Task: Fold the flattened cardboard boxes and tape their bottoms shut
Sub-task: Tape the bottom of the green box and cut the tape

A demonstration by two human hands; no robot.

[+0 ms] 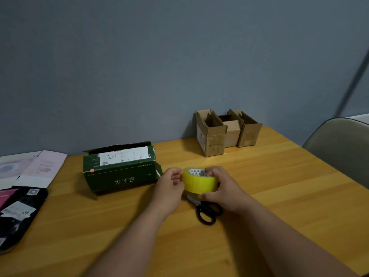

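Gripping the glossy yellow tape roll (199, 181) between both hands, our left hand (169, 186) pinches its rim while our right hand (221, 186) curls around it above black-handled scissors (207, 211), right of the dark green folded carton (119, 170) on the wooden table (279, 196).

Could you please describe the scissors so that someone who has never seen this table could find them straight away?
Start at the wooden table and find the yellow tape roll held by both hands near its middle. The scissors lie flat on the tabletop just below the roll, partly hidden by the right hand. Their black looped handles set them apart from everything nearby.
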